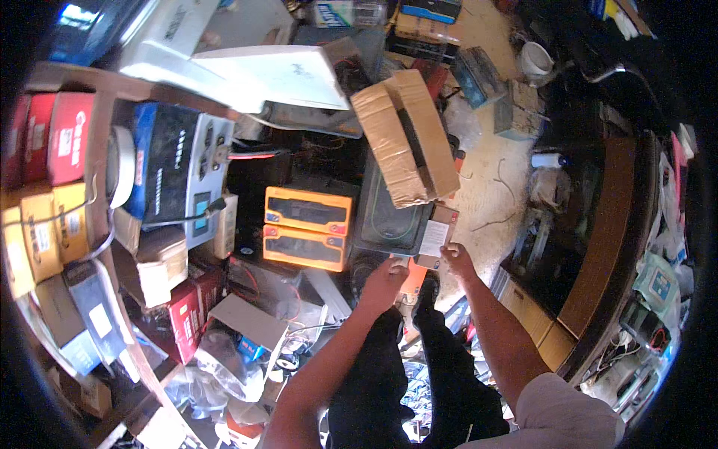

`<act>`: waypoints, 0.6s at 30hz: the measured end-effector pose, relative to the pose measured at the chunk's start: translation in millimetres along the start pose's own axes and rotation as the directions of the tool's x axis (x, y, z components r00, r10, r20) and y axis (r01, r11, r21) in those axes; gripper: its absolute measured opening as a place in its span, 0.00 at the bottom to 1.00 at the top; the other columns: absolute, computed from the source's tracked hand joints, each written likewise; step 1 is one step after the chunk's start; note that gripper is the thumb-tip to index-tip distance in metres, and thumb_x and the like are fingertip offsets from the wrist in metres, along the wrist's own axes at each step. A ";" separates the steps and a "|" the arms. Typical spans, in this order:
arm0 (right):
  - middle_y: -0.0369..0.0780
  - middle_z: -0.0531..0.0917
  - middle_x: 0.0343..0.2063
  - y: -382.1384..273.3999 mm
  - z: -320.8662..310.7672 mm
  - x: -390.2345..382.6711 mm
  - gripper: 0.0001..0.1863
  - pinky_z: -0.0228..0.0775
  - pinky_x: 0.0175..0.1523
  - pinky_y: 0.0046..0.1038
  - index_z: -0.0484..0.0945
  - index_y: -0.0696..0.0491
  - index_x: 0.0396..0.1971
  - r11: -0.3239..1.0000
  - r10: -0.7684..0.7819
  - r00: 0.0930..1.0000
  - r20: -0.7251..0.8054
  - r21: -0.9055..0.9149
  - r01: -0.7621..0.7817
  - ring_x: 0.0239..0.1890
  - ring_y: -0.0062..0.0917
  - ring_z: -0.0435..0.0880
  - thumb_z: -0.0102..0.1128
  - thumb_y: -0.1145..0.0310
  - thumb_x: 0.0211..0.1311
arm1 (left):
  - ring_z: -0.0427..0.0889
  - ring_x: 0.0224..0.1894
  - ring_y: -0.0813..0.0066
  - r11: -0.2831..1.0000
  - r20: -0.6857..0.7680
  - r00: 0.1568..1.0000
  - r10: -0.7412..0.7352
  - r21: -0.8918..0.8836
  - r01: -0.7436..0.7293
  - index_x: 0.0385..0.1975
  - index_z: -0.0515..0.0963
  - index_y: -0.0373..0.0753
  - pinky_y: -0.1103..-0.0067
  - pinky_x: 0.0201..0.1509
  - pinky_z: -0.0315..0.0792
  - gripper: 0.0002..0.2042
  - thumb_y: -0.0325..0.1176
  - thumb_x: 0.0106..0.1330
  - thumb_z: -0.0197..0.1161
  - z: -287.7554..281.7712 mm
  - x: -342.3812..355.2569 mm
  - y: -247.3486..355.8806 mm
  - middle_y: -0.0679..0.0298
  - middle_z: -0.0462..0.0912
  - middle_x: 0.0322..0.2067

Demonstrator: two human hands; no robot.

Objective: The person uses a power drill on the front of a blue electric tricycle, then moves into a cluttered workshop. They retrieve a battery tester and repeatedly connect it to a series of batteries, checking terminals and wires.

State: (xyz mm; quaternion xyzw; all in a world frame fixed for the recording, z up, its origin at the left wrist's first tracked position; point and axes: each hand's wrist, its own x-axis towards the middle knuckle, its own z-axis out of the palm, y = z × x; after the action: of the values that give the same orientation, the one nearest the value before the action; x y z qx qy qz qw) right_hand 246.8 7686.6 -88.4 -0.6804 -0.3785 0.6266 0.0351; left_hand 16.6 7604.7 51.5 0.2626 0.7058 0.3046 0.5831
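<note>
My right hand (pixel 458 263) is closed at the lower right edge of a small flat brown box (pixel 445 215) with a white printed panel (pixel 434 239) on its face. To its left, my left hand (pixel 383 283) has its fingers curled beside an orange piece (pixel 413 278); what they hold, if anything, is too small to tell. Just beyond my hands lies a dark case (pixel 385 221) with a rounded outline on its top. An open, worn cardboard box (pixel 404 142) rests tilted over the case's far part.
Two orange-and-black units (pixel 308 228) sit left of the case. Shelves (pixel 105 224) crowded with red, yellow and blue boxes line the left. On the right stands a dark cabinet with a brown edge (pixel 602 247). Plastic bags (pixel 217 367) and loose wires litter the floor around my legs.
</note>
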 end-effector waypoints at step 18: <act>0.50 0.77 0.46 -195.5 112.1 -129.1 0.23 0.65 0.57 0.43 0.73 0.58 0.48 0.189 -0.755 0.443 0.483 -0.486 0.853 0.51 0.47 0.73 0.65 0.67 0.52 | 0.50 0.71 0.45 0.638 -0.522 0.822 0.227 0.718 0.279 0.65 0.58 0.30 0.62 0.71 0.52 0.41 0.46 0.56 0.67 -111.1 -46.7 11.7 0.38 0.53 0.67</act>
State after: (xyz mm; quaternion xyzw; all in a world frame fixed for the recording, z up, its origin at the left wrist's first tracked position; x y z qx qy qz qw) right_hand 65.4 7705.6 96.5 -0.2948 -0.8764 0.3717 0.0826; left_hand -84.0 7565.0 106.0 0.3710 0.9103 0.0294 0.1811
